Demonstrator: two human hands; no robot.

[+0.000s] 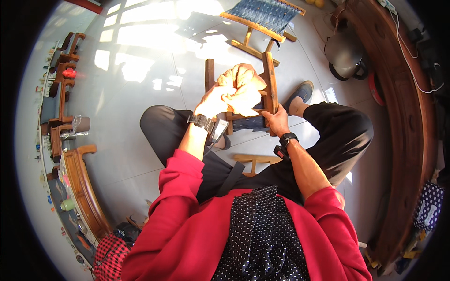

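Bunched in my left hand (212, 101) is a crumpled cloth (243, 86), pale orange in strong sunlight. That hand's fingers are closed and partly hidden by its folds. My right hand (277, 121) grips the right side rail of a small wooden folding stool (269, 75), held between my knees. The cloth lies over the stool's middle and covers part of its frame. Below the cloth, a strip of the stool's dark blue woven seat (249, 124) shows. Both my wrists carry dark straps with small devices.
A second folding stool (262, 16) with a blue woven seat stands ahead on the tiled floor (126, 154). To the right are a rounded grey appliance (344, 54) and a long dark wooden cabinet (405, 140). Wooden furniture (82, 187) lines the left side.
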